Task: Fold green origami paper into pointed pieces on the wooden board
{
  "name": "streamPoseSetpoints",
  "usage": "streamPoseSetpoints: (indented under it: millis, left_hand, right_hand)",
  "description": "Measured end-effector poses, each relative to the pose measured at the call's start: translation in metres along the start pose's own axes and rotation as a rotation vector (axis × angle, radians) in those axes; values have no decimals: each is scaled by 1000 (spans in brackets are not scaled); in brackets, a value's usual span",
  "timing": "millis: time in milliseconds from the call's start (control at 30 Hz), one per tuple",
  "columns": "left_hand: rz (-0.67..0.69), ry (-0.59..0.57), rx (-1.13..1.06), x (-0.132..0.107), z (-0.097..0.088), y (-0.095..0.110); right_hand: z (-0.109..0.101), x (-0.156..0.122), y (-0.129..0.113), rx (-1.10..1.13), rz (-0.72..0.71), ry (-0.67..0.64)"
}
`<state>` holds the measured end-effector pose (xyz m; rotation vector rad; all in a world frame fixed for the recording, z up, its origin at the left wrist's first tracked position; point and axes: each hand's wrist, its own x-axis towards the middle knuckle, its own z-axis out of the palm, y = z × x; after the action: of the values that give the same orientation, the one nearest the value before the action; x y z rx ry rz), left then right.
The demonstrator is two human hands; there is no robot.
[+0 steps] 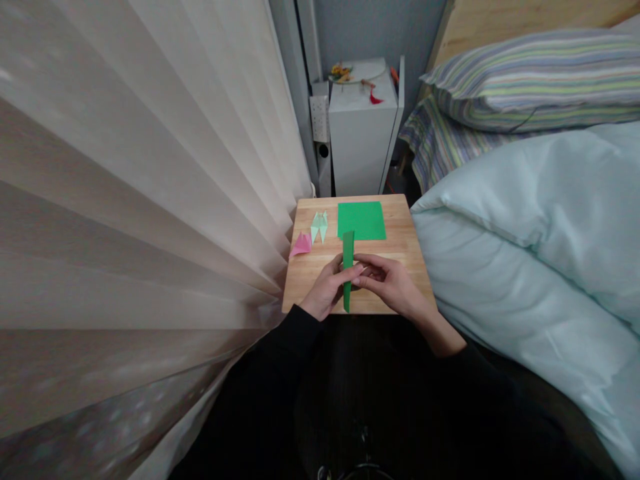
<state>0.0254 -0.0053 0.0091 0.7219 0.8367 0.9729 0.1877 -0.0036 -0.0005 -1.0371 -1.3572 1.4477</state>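
Note:
A narrow folded strip of green paper [349, 248] stands lengthwise between my hands, over the front part of the small wooden table. My left hand [329, 285] is closed on it, with the thumb across its face. From the right, my right hand [393, 283] pinches at the strip's edge; its fingertips are partly hidden. Beyond the strip, green paper [361, 220] lies flat on the table. To the left are a pale green folded paper piece [319, 227] with pointed ends and a pink folded paper piece [301, 245].
The wooden table [400, 233] has a pleated curtain [215, 167] close on its left. A bed with a pale blue quilt [525, 247] and striped pillow [540, 80] borders the right. Behind stands a white cabinet [363, 147] with small ornaments on top.

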Motion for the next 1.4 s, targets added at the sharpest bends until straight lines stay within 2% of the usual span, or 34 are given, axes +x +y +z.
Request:
streamPoseSetpoints:
  millis: [233,400,533,633,700,767,833,900,1033,1100,1167,1233,1300,1333,1400]
  left_hand:
    - [-3,4,20,1,-2,0]
    - [-5,35,-4,-1,3,2]
    - [-8,89,2,1,1,1]
    - [9,140,8,8,-12,-3]
    - [40,226,121,16,-26,-8]
    - [50,368,400,26,-41,-15]
    - [58,418,487,36,-54,-22]
    - [84,436,556,44,-62,-31]
    - [146,482,702,47,-65,-44]
    - [268,480,919,43,-60,-49]
    - [432,423,1228,40,-55,-52]
    - [489,214,1433,38,-54,-56]
    - [426,-53,1495,38,-58,-61]
    - [380,-150,1500,39,-60,-63]
    - [305,-255,1522,41,-65,-64]
  right_hand:
    - [0,0,1,-35,14,-19]
    - [0,1,-2,21,20,-30]
    - [-2,2,-3,-22,16,49]
    - [-8,4,3,-86,4,148]
    - [-14,7,13,-147,-4,216]
    - [-19,9,26,-278,46,254]
    - [-23,11,39,-559,152,249]
    - [-25,11,51,-681,196,245]
    - [-20,9,65,-878,255,235]
    - [-16,8,66,-980,280,224]
    - [-12,6,65,-1072,285,203]
    - [-8,4,63,-1155,274,176]
    - [-5,2,60,-1227,247,155]
    - [-5,1,58,-1256,223,145]
    - [-4,1,55,-1289,140,100]
